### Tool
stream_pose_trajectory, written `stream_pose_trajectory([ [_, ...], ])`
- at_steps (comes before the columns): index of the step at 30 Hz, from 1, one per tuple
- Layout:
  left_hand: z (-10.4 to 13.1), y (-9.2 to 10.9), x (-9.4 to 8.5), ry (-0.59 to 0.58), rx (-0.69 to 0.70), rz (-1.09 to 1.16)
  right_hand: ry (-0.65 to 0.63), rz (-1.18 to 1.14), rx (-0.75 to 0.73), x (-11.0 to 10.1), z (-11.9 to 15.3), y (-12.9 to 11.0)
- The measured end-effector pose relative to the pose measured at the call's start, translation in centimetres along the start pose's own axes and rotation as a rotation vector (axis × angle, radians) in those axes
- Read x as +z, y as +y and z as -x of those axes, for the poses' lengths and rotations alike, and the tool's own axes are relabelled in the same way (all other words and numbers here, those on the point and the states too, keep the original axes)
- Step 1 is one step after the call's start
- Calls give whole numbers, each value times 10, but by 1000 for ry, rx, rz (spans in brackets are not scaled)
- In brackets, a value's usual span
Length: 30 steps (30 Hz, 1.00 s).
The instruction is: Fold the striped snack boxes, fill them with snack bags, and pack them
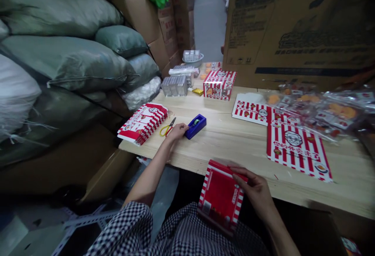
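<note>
My right hand (257, 189) is closed on the upper right edge of a red and white striped cardboard box (223, 193), tilted above my lap in front of the table edge. My left hand (178, 131) is at the left end of a blue tape dispenser (197, 125), its fingers pressed together. Whatever they pinch is too small to make out. Just left of that hand lie scissors (168, 127) with yellow handles. Farther left is a stack of folded striped boxes (144, 122).
An assembled striped box (219, 85) stands at the table's back, beside clear plastic packs (175, 86). Flat striped cartons (297, 143) and bagged items (328, 109) cover the right side. A large cardboard box (293, 25) rises behind; stuffed sacks (70, 61) are piled left.
</note>
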<state>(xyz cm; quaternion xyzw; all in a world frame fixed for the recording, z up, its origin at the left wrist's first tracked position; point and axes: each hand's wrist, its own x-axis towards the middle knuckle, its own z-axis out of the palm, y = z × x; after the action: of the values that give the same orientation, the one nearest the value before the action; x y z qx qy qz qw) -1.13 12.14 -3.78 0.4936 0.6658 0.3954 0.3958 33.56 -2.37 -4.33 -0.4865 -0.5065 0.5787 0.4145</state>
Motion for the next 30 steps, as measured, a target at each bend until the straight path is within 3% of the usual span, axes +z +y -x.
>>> stream_pose_trajectory([
  [4,-2,-4,2,-66,-103,128,-53,-92,94,5,6,8],
  [9,7,-10,-1,-44,-119,313,-164,21,39,2,5,11],
  [14,23,-28,3,26,-56,401,-245,63,-6,7,-1,4],
  [20,41,-35,8,189,25,279,-297,87,-37,23,-2,-3],
  [24,78,-13,13,239,83,219,-130,49,-81,27,8,-12],
  [28,137,32,30,102,143,299,188,62,-278,33,15,-36],
  [30,168,56,44,45,141,378,262,98,-384,37,15,-47],
])
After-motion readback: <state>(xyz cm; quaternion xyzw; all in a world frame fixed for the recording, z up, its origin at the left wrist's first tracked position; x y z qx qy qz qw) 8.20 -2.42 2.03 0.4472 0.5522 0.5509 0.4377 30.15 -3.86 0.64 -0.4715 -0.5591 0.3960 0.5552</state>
